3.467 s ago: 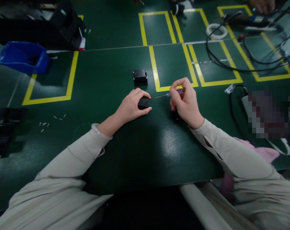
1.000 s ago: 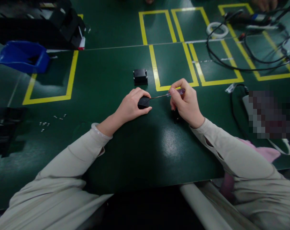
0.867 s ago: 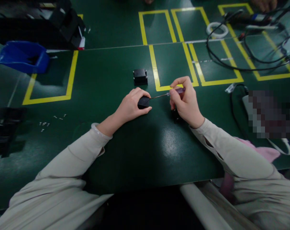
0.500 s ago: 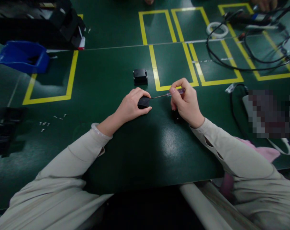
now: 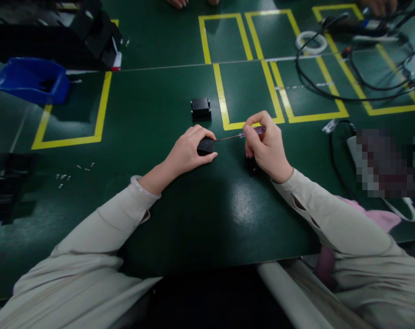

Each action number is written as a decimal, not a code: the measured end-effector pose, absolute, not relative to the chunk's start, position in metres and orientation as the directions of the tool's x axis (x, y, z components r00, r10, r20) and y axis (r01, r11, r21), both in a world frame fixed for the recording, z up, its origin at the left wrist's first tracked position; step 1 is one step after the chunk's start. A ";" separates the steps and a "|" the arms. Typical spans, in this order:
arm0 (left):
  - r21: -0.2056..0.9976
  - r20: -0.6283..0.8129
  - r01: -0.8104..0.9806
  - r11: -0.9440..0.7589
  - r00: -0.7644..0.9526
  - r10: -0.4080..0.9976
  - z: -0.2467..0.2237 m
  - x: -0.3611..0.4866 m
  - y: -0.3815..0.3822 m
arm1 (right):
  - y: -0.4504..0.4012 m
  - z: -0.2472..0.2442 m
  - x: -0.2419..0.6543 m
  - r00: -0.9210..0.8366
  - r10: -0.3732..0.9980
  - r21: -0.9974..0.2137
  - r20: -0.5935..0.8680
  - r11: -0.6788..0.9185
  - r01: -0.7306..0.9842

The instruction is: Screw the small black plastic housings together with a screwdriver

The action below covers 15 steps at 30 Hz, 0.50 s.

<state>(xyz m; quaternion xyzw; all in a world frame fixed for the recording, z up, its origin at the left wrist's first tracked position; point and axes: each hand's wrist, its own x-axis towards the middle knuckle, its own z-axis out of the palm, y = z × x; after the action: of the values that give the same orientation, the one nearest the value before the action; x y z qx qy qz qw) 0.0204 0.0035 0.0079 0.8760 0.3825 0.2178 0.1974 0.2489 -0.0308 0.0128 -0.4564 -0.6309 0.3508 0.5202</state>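
Between thumb and fingers, my left hand (image 5: 190, 147) grips a small black block (image 5: 205, 146) on the green table. My right hand (image 5: 264, 145) is closed round the clear handle of a screwdriver (image 5: 252, 132). Its thin shaft points left, and the tip meets the block's upper right edge beside my left fingertips. Just beyond my left hand stands another black block (image 5: 201, 109) with shiny screws at its sides. A further dark piece (image 5: 253, 166) lies partly hidden under my right hand.
Several small screws (image 5: 63, 177) lie on the left, near dark parts (image 5: 3, 187). A blue bin (image 5: 32, 81) stands at the back left. Black cables (image 5: 351, 98) and a white ring (image 5: 311, 43) lie at the back right. Another person's hand (image 5: 178, 3) shows at the far edge.
My hands, the block and the screwdriver stay almost exactly where they were. At the far edge, another person's hand has come further into view.
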 end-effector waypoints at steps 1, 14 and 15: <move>0.512 0.231 0.584 -0.630 0.613 0.756 0.008 0.020 0.004 | -0.030 0.012 0.249 -0.040 0.940 -0.919 0.340 0.340 0.199; 0.509 0.232 0.589 -0.628 0.609 0.759 0.007 0.021 0.003 | -0.031 0.012 0.249 -0.050 0.935 -0.912 0.351 0.353 0.207; 0.507 0.233 0.588 -0.630 0.610 0.757 0.007 0.020 0.003 | -0.030 0.011 0.248 -0.049 0.932 -0.912 0.359 0.361 0.195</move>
<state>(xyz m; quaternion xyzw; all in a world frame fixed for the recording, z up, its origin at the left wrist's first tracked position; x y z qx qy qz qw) 0.0205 0.0033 0.0074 0.8760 0.3840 0.2182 0.1939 0.2484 -0.0305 0.0111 -0.4443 -0.6344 0.3491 0.5275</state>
